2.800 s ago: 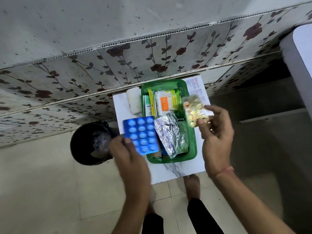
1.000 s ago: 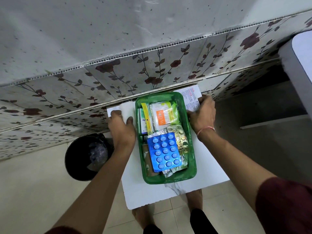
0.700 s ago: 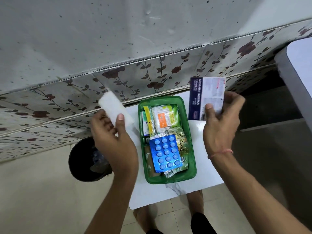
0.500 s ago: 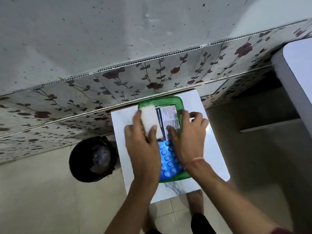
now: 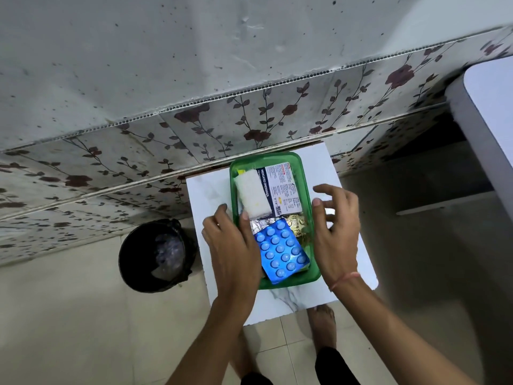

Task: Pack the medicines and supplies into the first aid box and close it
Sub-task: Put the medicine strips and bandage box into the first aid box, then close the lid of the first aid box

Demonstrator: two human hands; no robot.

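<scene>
The green first aid box point(image 5: 307, 187) stands open on a small white table point(image 5: 344, 240). Inside lie a white gauze roll point(image 5: 252, 194), a medicated dressings packet point(image 5: 283, 187), a blue blister pack of pills point(image 5: 281, 251), silver foil strips point(image 5: 259, 224) and a gold pill strip point(image 5: 298, 227). My left hand point(image 5: 231, 245) hovers over the box's left rim, fingers apart, its thumb tip by the gauze roll. My right hand point(image 5: 337, 232) floats just right of the box, fingers spread, holding nothing. No lid is in view.
A black bin point(image 5: 155, 255) with a liner stands on the floor left of the table. A floral tiled wall point(image 5: 249, 120) runs behind the table. A grey-white furniture edge point(image 5: 488, 112) juts in at the right. My bare feet point(image 5: 323, 326) are under the table's near edge.
Both hands picked up the gauze roll and the dressings packet from beside the box, laid them inside on top of the other items, then let go and drew back.
</scene>
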